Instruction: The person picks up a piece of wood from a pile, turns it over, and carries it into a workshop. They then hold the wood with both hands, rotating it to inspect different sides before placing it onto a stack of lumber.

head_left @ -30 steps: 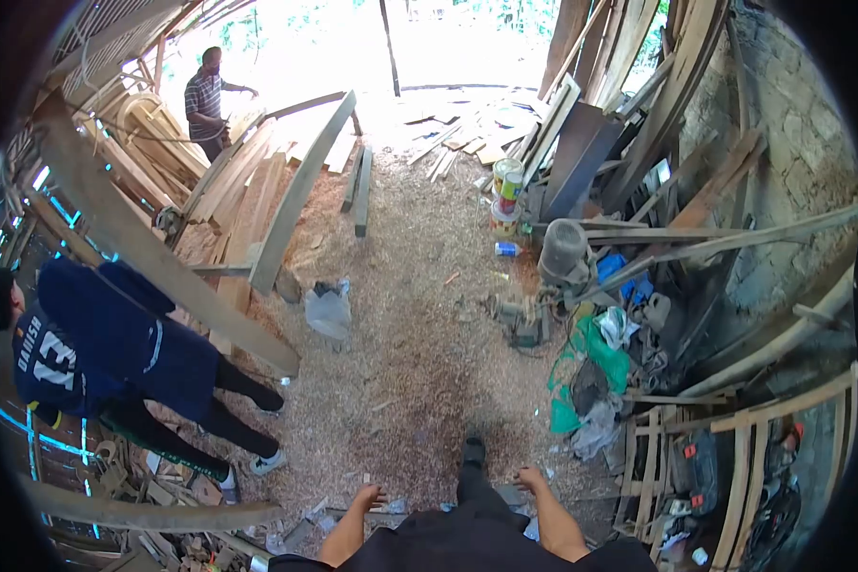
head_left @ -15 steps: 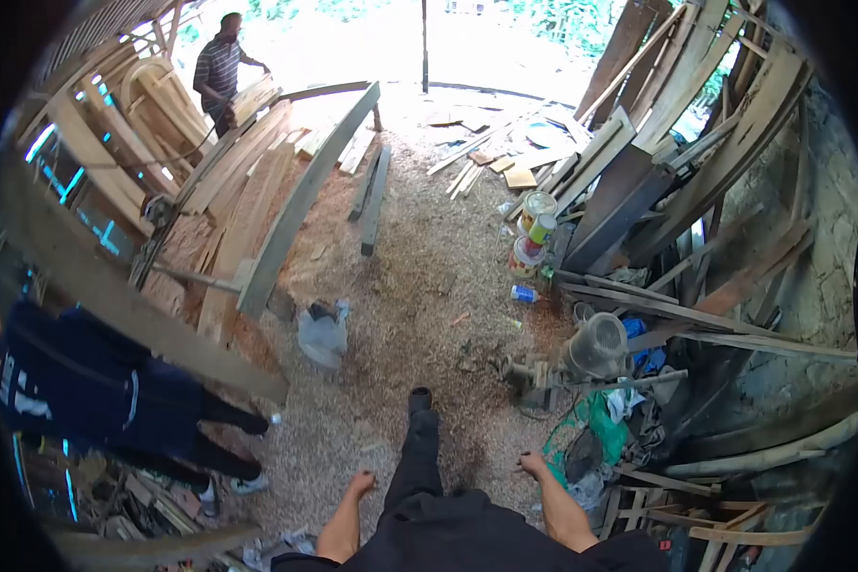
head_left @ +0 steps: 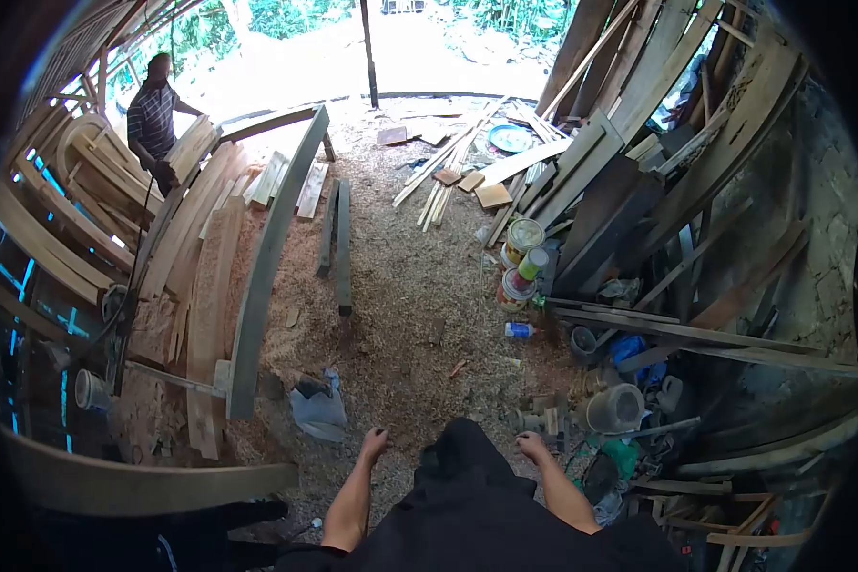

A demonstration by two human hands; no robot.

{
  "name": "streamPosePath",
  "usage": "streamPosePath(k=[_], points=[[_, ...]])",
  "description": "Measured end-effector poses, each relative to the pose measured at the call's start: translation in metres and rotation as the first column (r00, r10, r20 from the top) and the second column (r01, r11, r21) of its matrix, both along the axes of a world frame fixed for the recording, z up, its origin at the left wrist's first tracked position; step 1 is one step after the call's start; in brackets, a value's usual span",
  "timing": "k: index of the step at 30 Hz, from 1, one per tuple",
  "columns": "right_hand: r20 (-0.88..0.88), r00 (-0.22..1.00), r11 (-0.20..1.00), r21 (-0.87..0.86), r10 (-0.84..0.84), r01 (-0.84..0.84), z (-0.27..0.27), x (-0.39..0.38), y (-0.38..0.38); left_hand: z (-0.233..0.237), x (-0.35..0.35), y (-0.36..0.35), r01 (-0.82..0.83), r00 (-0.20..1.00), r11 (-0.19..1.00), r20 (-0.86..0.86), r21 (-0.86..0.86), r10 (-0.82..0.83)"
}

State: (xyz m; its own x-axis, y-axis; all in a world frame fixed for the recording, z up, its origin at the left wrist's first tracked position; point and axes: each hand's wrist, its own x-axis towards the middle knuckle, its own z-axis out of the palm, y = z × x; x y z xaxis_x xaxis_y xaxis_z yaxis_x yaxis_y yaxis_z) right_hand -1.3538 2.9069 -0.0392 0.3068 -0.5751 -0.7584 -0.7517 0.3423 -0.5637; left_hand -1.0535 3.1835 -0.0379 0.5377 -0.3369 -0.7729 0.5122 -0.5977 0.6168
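Observation:
My left hand (head_left: 376, 442) hangs in front of my body with its fingers curled in, and no held object shows. Nearest to it is a pale plastic bag (head_left: 318, 412) on the shavings-covered ground, apart from the hand. My right hand (head_left: 532, 445), also with curled fingers, shows nothing in its grip. Just right of that hand lies a small machine-like piece (head_left: 547, 419), beside a grey bucket-shaped object (head_left: 612, 410). The dark clothing on my body (head_left: 467, 496) fills the bottom of the view between both arms.
Long boards (head_left: 214, 315) and a grey beam (head_left: 275, 257) lie at left, where a person (head_left: 154, 119) stands. A curved plank (head_left: 153, 486) crosses low left, partly over another person in dark clothes. Stacked cans (head_left: 522, 243), a blue bottle (head_left: 520, 330) and leaning planks (head_left: 610, 224) line the right.
My view has moved forward and tilted up, so the beam, boards and bucket-shaped object sit nearer. The person at lower left is now mostly hidden. Both hands sit higher in view, fingers still curled.

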Motion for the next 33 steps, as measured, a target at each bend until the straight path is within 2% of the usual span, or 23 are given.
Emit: streamPosePath(k=[1, 4, 8, 10, 12, 14, 16, 18, 20, 22, 24, 26, 27, 28, 29, 30, 31, 33], points=[[-0.012, 0.997, 0.995, -0.074, 0.07, -0.071, -0.021, 0.011, -0.011, 0.008, 0.019, -0.021, 0.056, 0.998, 0.998, -0.012, -0.025, -0.056], [-0.056, 0.994, 0.995, -0.023, 0.091, -0.092, -0.066, 0.05, -0.045, 0.009, 0.066, -0.067, 0.161, 0.987, 0.985, 0.007, -0.065, -0.161], [-0.156, 0.979, 0.99, 0.053, 0.134, -0.127, -0.08, 0.116, -0.094, -0.014, 0.147, -0.11, 0.296, 0.949, 0.954, 0.134, -0.057, -0.286], [-0.205, 0.966, 0.986, 0.09, 0.157, -0.141, -0.086, 0.153, -0.128, -0.054, 0.192, -0.115, 0.225, 0.97, 0.974, 0.099, -0.026, -0.222], [-0.167, 0.981, 0.96, 0.243, -0.097, 0.136, -0.096, 0.19, -0.157, -0.076, 0.224, -0.115, -0.075, 0.994, 0.995, 0.071, -0.065, 0.08], [-0.164, 0.981, 0.968, 0.213, -0.101, 0.135, -0.091, 0.243, -0.196, -0.077, 0.257, -0.112, -0.079, 0.995, 0.991, 0.065, 0.105, 0.072], [-0.196, 0.976, 0.979, 0.154, -0.1, 0.131, -0.081, 0.284, -0.224, -0.073, 0.278, -0.121, -0.11, 0.989, 0.977, -0.074, 0.185, 0.126], [-0.066, 0.997, 0.999, 0.011, 0.046, -0.046, -0.063, 0.335, -0.262, -0.078, 0.303, -0.139, -0.051, 0.997, 0.977, -0.044, 0.208, 0.061], [0.018, 0.999, 0.995, -0.094, 0.032, -0.03, -0.068, 0.382, -0.297, -0.072, 0.333, -0.17, 0.001, 1.0, 0.974, -0.016, 0.228, 0.003], [0.007, 0.999, 0.995, -0.091, 0.039, -0.038, -0.052, 0.425, -0.331, -0.061, 0.369, -0.206, 0.118, 0.989, 0.969, 0.061, 0.216, -0.134], [-0.01, 0.998, 0.995, -0.076, 0.06, -0.06, -0.046, 0.456, -0.354, -0.061, 0.406, -0.241, 0.109, 0.991, 0.968, 0.056, 0.225, -0.125], [-0.009, 0.993, 0.974, -0.194, 0.12, -0.119, -0.064, 0.486, -0.386, -0.091, 0.46, -0.273, 0.094, 0.991, 0.969, 0.069, 0.227, -0.113], [0.005, 0.997, 0.987, -0.141, 0.074, -0.073, -0.071, 0.497, -0.399, -0.118, 0.489, -0.286, 0.113, 0.983, 0.979, 0.127, 0.169, -0.136], [-0.038, 0.997, 0.991, -0.111, 0.066, -0.07, -0.046, 0.515, -0.409, -0.133, 0.514, -0.296, 0.141, 0.97, 0.983, 0.182, 0.115, -0.16], [-0.11, 0.993, 0.989, -0.137, 0.047, -0.062, -0.017, 0.53, -0.416, -0.101, 0.538, -0.323, 0.233, 0.931, 0.951, 0.234, 0.205, -0.279], [-0.18, 0.984, 0.985, -0.166, 0.02, -0.051, 0.006, 0.55, -0.423, -0.096, 0.56, -0.345, 0.25, 0.926, 0.947, 0.234, 0.202, -0.295], [-0.177, 0.984, 0.985, -0.172, -0.004, -0.027, -0.004, 0.563, -0.435, -0.091, 0.588, -0.368, 0.255, 0.937, 0.945, 0.188, 0.206, -0.294], [-0.152, 0.978, 0.988, -0.077, -0.142, 0.132, -0.079, 0.562, -0.458, -0.082, 0.65, -0.409, 0.288, 0.933, 0.933, 0.154, 0.216, -0.324]])
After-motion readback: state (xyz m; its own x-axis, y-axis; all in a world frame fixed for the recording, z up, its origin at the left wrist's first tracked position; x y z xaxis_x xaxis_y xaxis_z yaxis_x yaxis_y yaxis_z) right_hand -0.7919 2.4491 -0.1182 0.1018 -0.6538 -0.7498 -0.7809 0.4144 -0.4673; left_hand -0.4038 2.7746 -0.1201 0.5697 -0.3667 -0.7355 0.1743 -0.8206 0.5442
